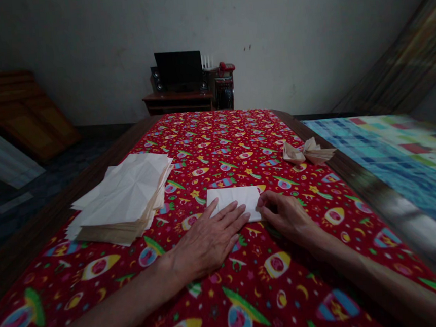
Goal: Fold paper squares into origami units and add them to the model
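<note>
A folded white paper rectangle (232,203) lies on the red rocket-print cloth (216,148). My left hand (209,240) rests flat with its fingers spread, the fingertips on the paper's lower left part. My right hand (285,216) is curled at the paper's right edge and appears to pinch it. To the left of my hands sits a thick stack of creased paper sheets (124,197), with a white sheet on top. A crumpled, folded cream paper piece (308,152) lies near the cloth's right edge, beyond my right hand.
A dark wooden edge (351,182) borders the cloth on the right, with a blue and multicoloured patterned cover (405,167) beyond it. At the far end, a low wooden desk (177,102) holds a dark monitor (179,71) and a speaker (157,79).
</note>
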Demonstrator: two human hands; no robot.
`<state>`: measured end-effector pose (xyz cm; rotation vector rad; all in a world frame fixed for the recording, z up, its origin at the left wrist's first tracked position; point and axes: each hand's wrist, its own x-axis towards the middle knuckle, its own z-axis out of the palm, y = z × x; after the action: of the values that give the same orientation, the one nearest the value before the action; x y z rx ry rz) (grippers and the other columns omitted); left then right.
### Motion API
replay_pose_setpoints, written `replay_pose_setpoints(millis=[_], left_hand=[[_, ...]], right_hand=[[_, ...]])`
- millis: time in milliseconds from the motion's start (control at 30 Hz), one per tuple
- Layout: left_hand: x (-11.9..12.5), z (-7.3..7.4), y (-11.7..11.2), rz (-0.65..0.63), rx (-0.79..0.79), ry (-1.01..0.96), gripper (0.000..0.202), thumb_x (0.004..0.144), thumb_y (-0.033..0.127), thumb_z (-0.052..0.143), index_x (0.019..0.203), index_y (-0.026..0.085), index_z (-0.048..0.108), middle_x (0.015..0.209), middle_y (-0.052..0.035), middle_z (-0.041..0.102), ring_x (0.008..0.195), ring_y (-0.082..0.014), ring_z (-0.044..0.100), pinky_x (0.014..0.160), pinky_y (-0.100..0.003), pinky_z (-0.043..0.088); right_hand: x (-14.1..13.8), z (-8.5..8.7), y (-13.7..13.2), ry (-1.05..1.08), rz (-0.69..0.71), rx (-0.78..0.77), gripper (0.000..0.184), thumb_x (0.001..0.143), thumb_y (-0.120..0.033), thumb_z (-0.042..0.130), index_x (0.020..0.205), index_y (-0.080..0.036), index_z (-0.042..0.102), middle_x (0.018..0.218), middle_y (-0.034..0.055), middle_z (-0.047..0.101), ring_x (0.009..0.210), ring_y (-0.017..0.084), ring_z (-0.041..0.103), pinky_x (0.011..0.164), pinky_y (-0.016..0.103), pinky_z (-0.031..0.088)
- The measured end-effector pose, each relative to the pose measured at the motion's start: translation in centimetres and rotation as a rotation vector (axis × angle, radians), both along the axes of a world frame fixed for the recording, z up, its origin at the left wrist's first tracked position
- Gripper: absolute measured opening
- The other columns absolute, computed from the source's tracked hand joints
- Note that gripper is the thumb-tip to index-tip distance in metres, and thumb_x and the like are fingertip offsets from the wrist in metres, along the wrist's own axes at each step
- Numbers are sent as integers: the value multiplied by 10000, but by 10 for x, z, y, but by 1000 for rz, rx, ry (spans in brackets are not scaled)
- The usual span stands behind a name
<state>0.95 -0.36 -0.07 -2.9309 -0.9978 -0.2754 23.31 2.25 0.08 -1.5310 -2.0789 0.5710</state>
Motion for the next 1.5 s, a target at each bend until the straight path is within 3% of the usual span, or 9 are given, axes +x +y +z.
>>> replay_pose_setpoints(millis=[533, 700, 833, 933, 1033, 1167, 1333, 1500], left_hand=[[-2, -1, 0, 3, -63, -23, 443, 989, 314, 281, 1424, 232, 300, 1508, -26, 301, 1398, -177, 249, 1142, -434, 177], [-3, -3, 2, -9, -59, -47, 431, 985, 309, 299, 1406, 224, 337, 1496, -38, 328, 1395, -182, 257, 1140, -445, 192], [-3, -2, 2, -5, -81, -40, 409, 984, 297, 307, 1383, 238, 370, 1493, -35, 334, 1390, -192, 269, 1133, -465, 204], [-2, 0, 3, -3, -89, -37, 399, 984, 305, 305, 1370, 239, 384, 1483, -36, 355, 1389, -196, 272, 1129, -475, 215], [-1, 0, 2, -1, -89, -29, 393, 980, 292, 313, 1353, 210, 406, 1456, -63, 399, 1385, -193, 281, 1132, -459, 215], [0, -1, -1, 27, -60, -13, 417, 975, 291, 320, 1373, 181, 381, 1475, -68, 366, 1392, -189, 264, 1143, -423, 195], [-5, -1, -9, 52, -33, 17, 468, 990, 376, 270, 1412, 179, 320, 1515, -54, 281, 1411, -168, 204, 1143, -373, 189], [-20, 0, -13, 55, -13, 12, 474, 989, 398, 276, 1424, 211, 307, 1509, -35, 296, 1399, -154, 240, 1142, -363, 193]], right_hand=[[-2, 1, -1, 2, -4, 46, 118, 760, -228, 466, 762, -182, 575, 584, -15, 578, 509, 114, 506, 501, 213, 339], [2, 1, -3, -48, -31, 94, 139, 818, -244, 465, 803, -184, 590, 601, -8, 598, 521, 128, 532, 507, 228, 381], [8, -1, -14, -198, 30, 395, 229, 897, -254, 422, 959, -152, 618, 847, 81, 679, 732, 186, 619, 660, 295, 474], [1, -2, -30, -325, 191, 575, 329, 931, -192, 354, 1134, -107, 598, 1133, 141, 650, 1006, 229, 605, 853, 366, 487], [-10, -4, -48, -434, 350, 540, 451, 945, -243, 368, 1360, -75, 422, 1403, 146, 455, 1311, 250, 390, 1059, 446, 368], [-10, -7, -57, -489, 415, 444, 608, 944, -396, 389, 1438, -57, 283, 1471, 173, 324, 1368, 241, 292, 1087, 446, 345], [2, -7, -52, -516, 432, 435, 577, 940, -379, 404, 1426, -76, 331, 1454, 160, 349, 1361, 260, 296, 1092, 477, 328], [10, -5, -54, -492, 393, 439, 514, 936, -357, 416, 1389, -113, 417, 1418, 144, 411, 1329, 259, 361, 1076, 469, 356]])
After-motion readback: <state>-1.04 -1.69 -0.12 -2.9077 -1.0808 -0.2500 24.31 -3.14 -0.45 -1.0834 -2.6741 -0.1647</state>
